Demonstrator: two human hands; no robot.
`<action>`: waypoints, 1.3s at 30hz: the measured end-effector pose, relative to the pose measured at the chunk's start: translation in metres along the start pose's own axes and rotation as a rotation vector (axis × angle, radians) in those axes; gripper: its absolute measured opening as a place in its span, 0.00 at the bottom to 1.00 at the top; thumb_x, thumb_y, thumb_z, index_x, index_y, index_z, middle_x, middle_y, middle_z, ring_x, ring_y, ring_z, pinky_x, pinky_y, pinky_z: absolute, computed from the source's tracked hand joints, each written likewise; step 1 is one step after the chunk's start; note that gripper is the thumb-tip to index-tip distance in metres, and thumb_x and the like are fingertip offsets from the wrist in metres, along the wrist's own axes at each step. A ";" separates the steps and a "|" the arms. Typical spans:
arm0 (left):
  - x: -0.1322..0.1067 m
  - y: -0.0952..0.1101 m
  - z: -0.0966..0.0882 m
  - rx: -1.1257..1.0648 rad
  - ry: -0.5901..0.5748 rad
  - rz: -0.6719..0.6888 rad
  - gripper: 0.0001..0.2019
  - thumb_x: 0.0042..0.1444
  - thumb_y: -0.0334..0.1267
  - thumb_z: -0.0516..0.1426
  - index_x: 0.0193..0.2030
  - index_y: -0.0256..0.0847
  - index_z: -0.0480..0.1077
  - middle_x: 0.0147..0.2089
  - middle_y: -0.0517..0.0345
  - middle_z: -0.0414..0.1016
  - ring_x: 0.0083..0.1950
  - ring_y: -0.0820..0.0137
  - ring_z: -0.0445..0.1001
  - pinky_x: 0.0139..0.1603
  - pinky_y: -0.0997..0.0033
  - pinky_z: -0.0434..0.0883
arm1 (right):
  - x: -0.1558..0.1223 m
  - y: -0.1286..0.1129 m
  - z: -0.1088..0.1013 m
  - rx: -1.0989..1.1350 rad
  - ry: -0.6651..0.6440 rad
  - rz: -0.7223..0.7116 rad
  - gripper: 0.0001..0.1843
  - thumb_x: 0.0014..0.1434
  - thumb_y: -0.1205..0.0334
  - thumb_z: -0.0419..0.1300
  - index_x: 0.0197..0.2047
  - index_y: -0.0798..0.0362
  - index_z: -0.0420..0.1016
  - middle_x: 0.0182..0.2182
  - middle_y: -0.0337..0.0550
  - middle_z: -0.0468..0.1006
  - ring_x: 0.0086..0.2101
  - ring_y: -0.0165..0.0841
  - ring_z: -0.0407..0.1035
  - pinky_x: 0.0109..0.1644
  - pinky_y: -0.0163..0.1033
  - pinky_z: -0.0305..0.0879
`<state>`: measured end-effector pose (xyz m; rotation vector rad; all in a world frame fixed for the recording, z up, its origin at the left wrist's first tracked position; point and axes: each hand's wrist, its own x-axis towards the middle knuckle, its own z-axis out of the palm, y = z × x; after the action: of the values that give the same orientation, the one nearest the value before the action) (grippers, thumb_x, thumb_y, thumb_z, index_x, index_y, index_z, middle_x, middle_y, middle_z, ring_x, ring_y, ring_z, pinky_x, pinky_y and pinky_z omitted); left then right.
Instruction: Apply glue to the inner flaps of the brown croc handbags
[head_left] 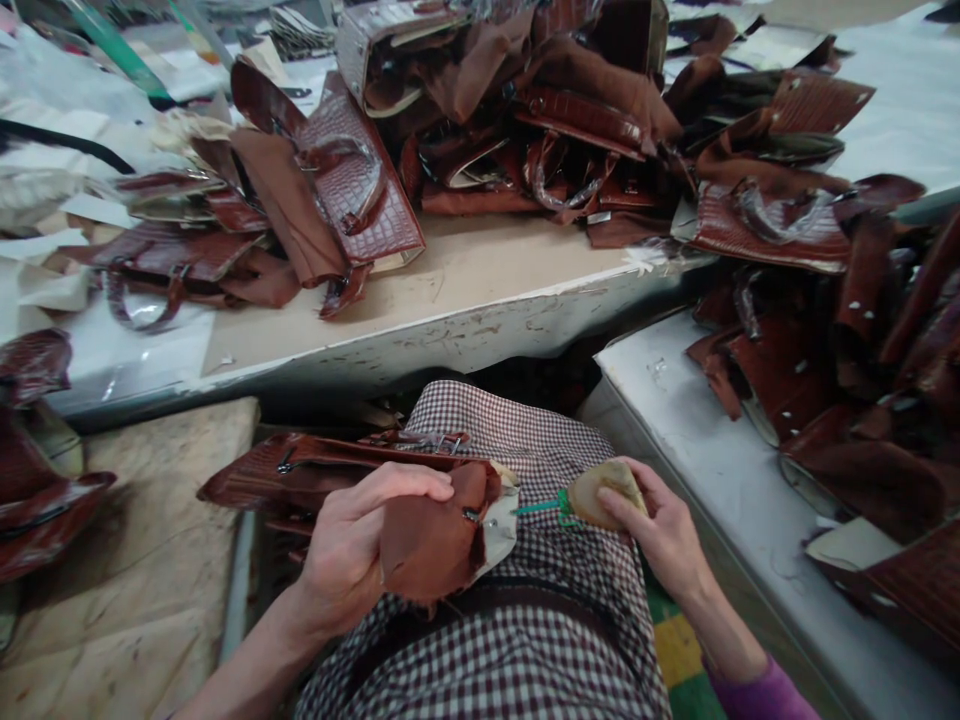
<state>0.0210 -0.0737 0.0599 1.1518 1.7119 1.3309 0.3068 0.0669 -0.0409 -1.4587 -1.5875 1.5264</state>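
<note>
Across my lap lies a brown crocodile-pattern handbag (315,460), its brown lining (427,545) pulled out at the near end. My left hand (349,545) is closed on that end, thumb side over the lining. A pale backing flap (501,525) with a small metal stud shows at the bag's right edge. In my right hand (660,520) is a yellowish squeeze bottle (596,492), gripped between thumb and fingers. Its thin green nozzle (541,507) points left, its tip at or close to the pale flap. Whether the tip touches is hard to tell.
Brown handbags are heaped on the workbench (465,270) ahead. More bags (825,380) crowd the white table (720,440) at right. At left, another bag (37,500) rests on a worn board (142,540). A checked apron (495,660) covers my lap.
</note>
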 end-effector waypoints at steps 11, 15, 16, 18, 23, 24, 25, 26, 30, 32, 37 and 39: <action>-0.011 -0.007 -0.004 0.074 -0.041 0.067 0.12 0.64 0.35 0.54 0.41 0.46 0.81 0.43 0.55 0.83 0.46 0.64 0.79 0.50 0.70 0.73 | -0.001 -0.004 -0.001 -0.022 -0.107 -0.015 0.25 0.53 0.47 0.70 0.49 0.52 0.75 0.41 0.45 0.81 0.41 0.45 0.75 0.44 0.44 0.73; -0.012 -0.006 -0.005 0.060 -0.026 0.078 0.14 0.65 0.33 0.53 0.41 0.47 0.81 0.43 0.55 0.83 0.46 0.65 0.80 0.50 0.71 0.73 | 0.001 0.001 0.000 0.019 0.018 -0.028 0.28 0.53 0.47 0.70 0.52 0.52 0.73 0.44 0.47 0.80 0.43 0.47 0.75 0.47 0.46 0.73; -0.012 -0.006 -0.005 0.067 -0.024 0.083 0.14 0.65 0.34 0.53 0.41 0.46 0.81 0.43 0.55 0.83 0.46 0.65 0.80 0.50 0.71 0.73 | 0.001 0.003 0.001 0.024 0.039 -0.044 0.29 0.53 0.47 0.70 0.53 0.51 0.72 0.45 0.48 0.79 0.44 0.47 0.75 0.48 0.47 0.73; -0.013 -0.005 -0.005 0.089 -0.019 0.096 0.13 0.66 0.36 0.53 0.40 0.45 0.81 0.43 0.54 0.83 0.45 0.65 0.80 0.49 0.72 0.74 | 0.001 0.006 0.003 0.025 0.043 -0.071 0.29 0.53 0.47 0.70 0.53 0.51 0.71 0.46 0.48 0.79 0.44 0.47 0.74 0.49 0.48 0.73; -0.014 -0.002 -0.004 0.202 -0.063 0.237 0.14 0.67 0.42 0.53 0.40 0.42 0.80 0.40 0.52 0.84 0.42 0.66 0.82 0.45 0.73 0.77 | -0.003 0.002 0.003 -0.042 -0.059 -0.038 0.27 0.53 0.48 0.70 0.51 0.52 0.74 0.44 0.47 0.80 0.44 0.46 0.74 0.49 0.47 0.72; -0.016 -0.002 -0.003 0.228 -0.077 0.280 0.14 0.68 0.42 0.53 0.40 0.41 0.79 0.40 0.52 0.84 0.42 0.66 0.82 0.45 0.73 0.77 | -0.003 0.000 0.003 -0.053 -0.078 -0.012 0.25 0.53 0.48 0.69 0.50 0.52 0.74 0.44 0.47 0.80 0.44 0.46 0.74 0.47 0.46 0.72; -0.017 -0.002 -0.003 0.248 -0.091 0.318 0.14 0.68 0.42 0.52 0.41 0.40 0.79 0.40 0.51 0.84 0.43 0.66 0.82 0.45 0.73 0.78 | -0.004 -0.003 0.002 -0.055 -0.092 0.020 0.24 0.54 0.48 0.69 0.50 0.52 0.74 0.43 0.46 0.80 0.42 0.45 0.74 0.44 0.44 0.73; -0.019 -0.003 -0.003 0.261 -0.100 0.344 0.14 0.68 0.41 0.52 0.41 0.40 0.78 0.40 0.51 0.84 0.43 0.66 0.82 0.45 0.73 0.78 | -0.005 -0.005 0.001 -0.049 -0.101 0.057 0.24 0.54 0.48 0.68 0.50 0.52 0.75 0.42 0.46 0.81 0.41 0.45 0.74 0.40 0.43 0.73; -0.027 -0.005 -0.003 0.281 -0.124 0.369 0.13 0.68 0.39 0.52 0.43 0.39 0.77 0.41 0.51 0.84 0.44 0.67 0.82 0.45 0.75 0.78 | -0.009 -0.010 0.000 -0.005 -0.079 0.167 0.25 0.54 0.45 0.67 0.50 0.53 0.74 0.37 0.45 0.81 0.31 0.41 0.73 0.24 0.37 0.66; -0.027 -0.005 -0.003 0.283 -0.119 0.382 0.13 0.68 0.39 0.52 0.43 0.39 0.77 0.41 0.51 0.84 0.44 0.67 0.82 0.46 0.75 0.78 | -0.011 -0.010 0.001 0.008 -0.050 0.160 0.26 0.53 0.45 0.67 0.50 0.53 0.74 0.37 0.46 0.81 0.31 0.41 0.73 0.23 0.37 0.66; -0.023 -0.001 -0.002 0.302 -0.099 0.417 0.13 0.69 0.38 0.51 0.42 0.38 0.77 0.39 0.50 0.84 0.42 0.67 0.83 0.44 0.75 0.78 | -0.013 -0.005 0.007 -0.044 0.004 0.131 0.30 0.53 0.44 0.67 0.53 0.54 0.72 0.40 0.49 0.81 0.32 0.43 0.74 0.27 0.41 0.70; -0.023 -0.001 -0.002 0.306 -0.091 0.415 0.14 0.69 0.38 0.50 0.42 0.38 0.77 0.39 0.50 0.84 0.42 0.67 0.83 0.43 0.75 0.79 | -0.013 -0.002 0.009 -0.092 0.029 0.104 0.31 0.53 0.43 0.67 0.53 0.54 0.72 0.41 0.49 0.80 0.34 0.44 0.75 0.32 0.44 0.72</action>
<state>0.0279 -0.0952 0.0592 1.7921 1.7085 1.2495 0.3020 0.0522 -0.0370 -1.6301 -1.6058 1.4993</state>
